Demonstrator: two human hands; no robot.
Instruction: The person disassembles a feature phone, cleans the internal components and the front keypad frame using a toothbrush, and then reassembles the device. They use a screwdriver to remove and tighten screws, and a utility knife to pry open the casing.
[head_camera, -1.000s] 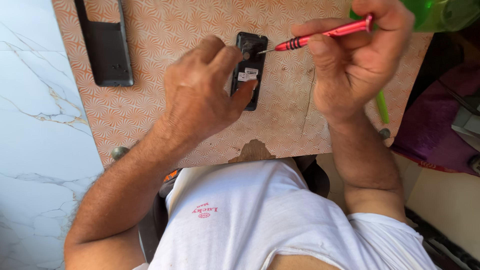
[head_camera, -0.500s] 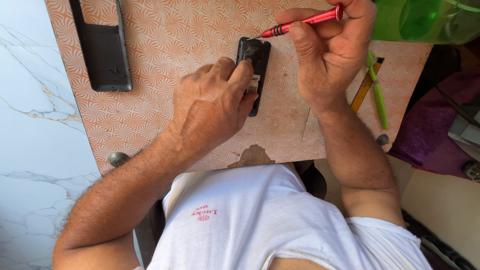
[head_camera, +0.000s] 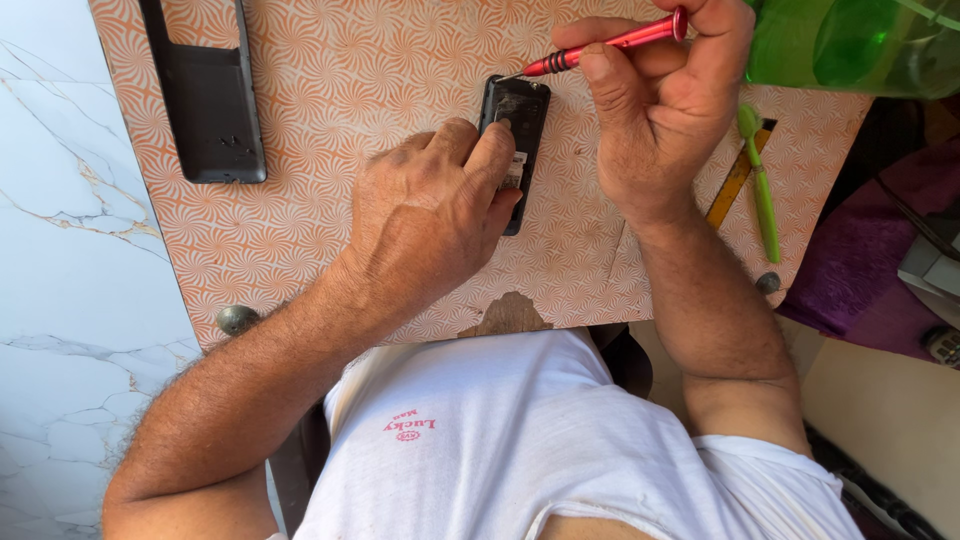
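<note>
Your left hand (head_camera: 430, 215) lies palm down on the lower part of the small black phone (head_camera: 515, 140), fingers curled over it and pinning it flat to the tabletop (head_camera: 330, 90). The phone's back is off; the inside shows at the end far from you.

Your right hand (head_camera: 665, 110) is closed in a pinch grip on the red screwdriver (head_camera: 605, 45). Thumb and fingers wrap the shaft near the tip, and the butt end rests against the upper fingers.

Key relation: the phone's long axis runs away from you, almost straight, tilted a little to the right at the far end. The screwdriver comes in from the right of the phone, slanting down to the left, and its tip meets the phone's far right corner. The right hand is just beside that corner; the left hand covers the near half, so the far end alone stays exposed.

Around the phone: a black back cover (head_camera: 205, 95) lies well to its left on the tabletop. A green tool (head_camera: 760, 180) and a yellow ruler (head_camera: 735, 185) lie to its right, past the right hand. A green bottle (head_camera: 860, 45) stands at the far right.
</note>
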